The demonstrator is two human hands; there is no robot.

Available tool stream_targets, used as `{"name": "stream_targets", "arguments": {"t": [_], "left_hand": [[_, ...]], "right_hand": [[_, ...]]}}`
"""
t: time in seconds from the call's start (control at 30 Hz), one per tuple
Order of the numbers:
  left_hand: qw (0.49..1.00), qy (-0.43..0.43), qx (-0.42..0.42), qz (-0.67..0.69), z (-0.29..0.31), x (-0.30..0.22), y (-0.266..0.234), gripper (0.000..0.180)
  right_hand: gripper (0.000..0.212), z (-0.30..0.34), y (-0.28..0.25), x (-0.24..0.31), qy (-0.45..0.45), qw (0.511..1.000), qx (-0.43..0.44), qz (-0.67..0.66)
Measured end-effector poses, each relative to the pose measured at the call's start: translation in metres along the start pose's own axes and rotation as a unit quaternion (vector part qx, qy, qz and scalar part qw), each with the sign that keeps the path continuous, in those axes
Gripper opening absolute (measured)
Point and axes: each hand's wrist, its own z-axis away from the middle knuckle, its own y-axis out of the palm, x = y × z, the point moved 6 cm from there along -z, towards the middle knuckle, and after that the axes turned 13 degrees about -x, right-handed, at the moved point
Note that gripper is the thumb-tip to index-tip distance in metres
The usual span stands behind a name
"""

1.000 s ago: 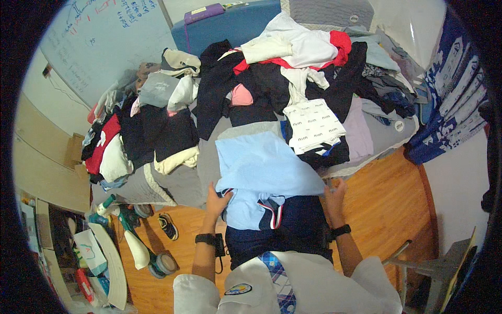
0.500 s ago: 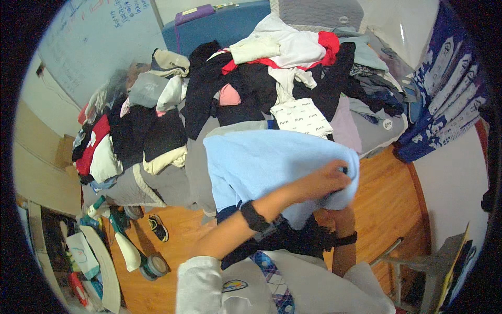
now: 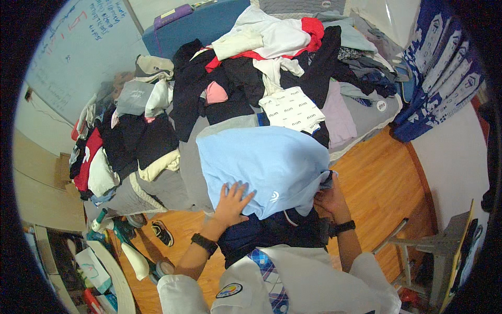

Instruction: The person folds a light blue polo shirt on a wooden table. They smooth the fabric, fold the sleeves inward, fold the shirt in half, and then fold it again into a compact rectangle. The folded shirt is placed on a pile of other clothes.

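Note:
A light blue garment (image 3: pixel 256 157) with a small white emblem lies over the near edge of the bed, rumpled on its right side. My left hand (image 3: pixel 232 205) rests flat on its near left part, fingers spread. At its near right corner, beside a dark edge of the cloth, my right hand (image 3: pixel 331 201) is closed on the garment with the thumb up; some of its fingers are hidden. Just beyond the garment is a folded white printed cloth (image 3: pixel 292 110). The garment's exact kind is not plain.
Piled clothes cover the bed (image 3: pixel 191 172), including a white garment with red parts (image 3: pixel 274 34) and black ones (image 3: pixel 154 138). A shoe (image 3: pixel 162 233) and a green and white scooter (image 3: pixel 133 256) stand on the floor at left. A grey step stool (image 3: pixel 429 246) is at right.
My left hand has swung from the garment's right side to its near left part and opened. The garment's raised right side has come down, and the emblem now shows.

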Motion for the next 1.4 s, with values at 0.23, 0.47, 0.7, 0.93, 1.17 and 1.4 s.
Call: {"name": "stream_targets", "arguments": {"t": [0.23,0.47,0.7,0.93,1.17,1.4], "left_hand": [[0.998,-0.036,0.027,-0.032,-0.016,0.002,0.036,0.025],[0.952,-0.244,-0.102,0.153,-0.040,0.067,-0.027,0.027],[0.914,-0.224,-0.196,0.276,-0.081,0.102,-0.109,0.021],[0.905,-0.206,-0.273,0.251,-0.080,0.082,-0.216,0.019],[0.935,-0.155,-0.234,0.218,-0.058,0.040,-0.311,0.017],[0.900,-0.254,0.024,0.353,-0.075,0.120,-0.282,0.030]], "right_hand": [[0.051,0.002,0.008,0.008,-0.142,0.938,0.128,0.289],[0.038,0.008,0.066,0.071,-0.400,0.791,0.130,0.445],[0.021,0.007,0.102,0.136,-0.096,0.992,0.035,0.074],[0.018,0.059,0.143,0.210,-0.033,0.983,0.133,-0.126],[0.015,0.147,0.153,0.267,-0.123,0.963,0.188,-0.147],[0.029,0.110,0.203,0.291,-0.382,0.895,0.197,0.122]]}}
